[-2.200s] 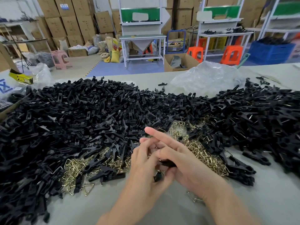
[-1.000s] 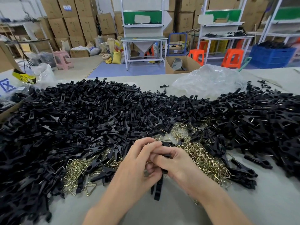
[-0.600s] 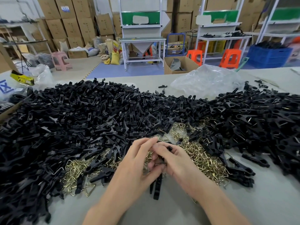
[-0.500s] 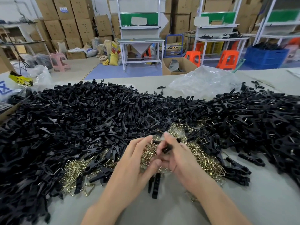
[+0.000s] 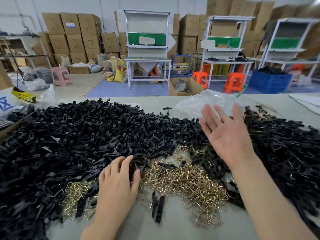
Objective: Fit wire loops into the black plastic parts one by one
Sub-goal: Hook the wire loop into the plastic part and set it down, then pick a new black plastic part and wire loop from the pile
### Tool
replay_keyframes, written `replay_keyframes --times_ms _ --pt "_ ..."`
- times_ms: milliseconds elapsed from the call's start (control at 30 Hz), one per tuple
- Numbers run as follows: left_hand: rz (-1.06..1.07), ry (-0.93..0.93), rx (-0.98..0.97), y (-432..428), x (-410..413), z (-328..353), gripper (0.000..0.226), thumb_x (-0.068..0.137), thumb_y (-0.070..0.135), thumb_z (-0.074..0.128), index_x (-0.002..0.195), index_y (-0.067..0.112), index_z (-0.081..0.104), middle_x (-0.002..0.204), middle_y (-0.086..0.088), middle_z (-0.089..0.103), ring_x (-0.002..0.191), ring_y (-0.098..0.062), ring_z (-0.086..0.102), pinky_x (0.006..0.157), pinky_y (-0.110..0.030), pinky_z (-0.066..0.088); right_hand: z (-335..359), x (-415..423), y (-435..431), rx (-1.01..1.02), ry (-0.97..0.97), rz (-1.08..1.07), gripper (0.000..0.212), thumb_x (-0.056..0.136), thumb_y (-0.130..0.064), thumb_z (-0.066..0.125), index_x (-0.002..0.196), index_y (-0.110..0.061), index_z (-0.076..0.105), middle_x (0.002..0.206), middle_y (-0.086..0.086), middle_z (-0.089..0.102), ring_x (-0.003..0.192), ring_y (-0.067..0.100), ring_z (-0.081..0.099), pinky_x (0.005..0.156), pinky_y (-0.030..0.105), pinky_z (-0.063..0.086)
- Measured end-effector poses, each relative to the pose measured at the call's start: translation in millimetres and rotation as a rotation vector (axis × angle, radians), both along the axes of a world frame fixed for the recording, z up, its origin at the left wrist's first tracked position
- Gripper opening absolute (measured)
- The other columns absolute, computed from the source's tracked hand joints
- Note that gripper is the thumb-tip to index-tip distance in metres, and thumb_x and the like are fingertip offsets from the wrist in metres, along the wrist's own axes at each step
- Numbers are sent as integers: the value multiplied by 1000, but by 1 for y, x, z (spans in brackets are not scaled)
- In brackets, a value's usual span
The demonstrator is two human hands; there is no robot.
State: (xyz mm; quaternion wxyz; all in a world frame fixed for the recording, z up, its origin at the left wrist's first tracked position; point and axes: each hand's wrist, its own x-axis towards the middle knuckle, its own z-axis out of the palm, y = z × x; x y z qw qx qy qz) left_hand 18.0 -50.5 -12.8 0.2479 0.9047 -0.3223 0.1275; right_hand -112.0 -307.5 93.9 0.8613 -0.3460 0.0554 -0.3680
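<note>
So the left hand [image 5: 117,182] is down at the near edge of the big heap of black plastic parts [image 5: 69,135]. Its fingers and thumb are curled round a small clump of them, right where the heap meets the pile of brass-coloured bent wire loops [image 5: 187,177].

The right hand [image 5: 226,135] is up in the air, a bit blurred, palm toward the camera. Its fingers are spread wide and it's holding nothing. It's above the spot where the loops run into a second black heap [image 5: 285,149] on the right.

Between the two forearms, two loose black pieces [image 5: 157,207] lie side by side on the grey table top [image 5: 173,229], just beside the loops. Behind the right hand there's a crumpled clear plastic bag [image 5: 199,103] near the far edge. Past the table are stacked cardboard boxes [image 5: 72,37] and orange stools [image 5: 233,82].
</note>
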Motion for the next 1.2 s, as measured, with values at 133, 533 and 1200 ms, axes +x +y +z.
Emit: replay_keyframes --times_ms 133,533,1200 --pt "91 -8 207 6 15 -4 64 97 62 35 145 21 51 147 -7 52 135 -27 49 118 -46 28 -61 20 65 -639 548 -75 41 92 -45 62 130 -32 60 115 -12 73 103 6 69 88 28 59" --pt "-61 52 224 2 26 -4 70 88 75 33 140 31 50 134 7 45 120 -14 47 98 -30 42 -126 33 90 -1717 946 -374 34 101 -43 46 132 -38 61 132 -17 57 126 7 48 112 24 22" --pt "-36 143 -308 4 26 2 38 102 38 45 135 21 55 115 7 68 101 -12 62 88 -26 47 -115 27 87 -1379 822 -331 37 102 -32 56 139 -32 57 107 -27 49 89 -6 55 82 6 41"
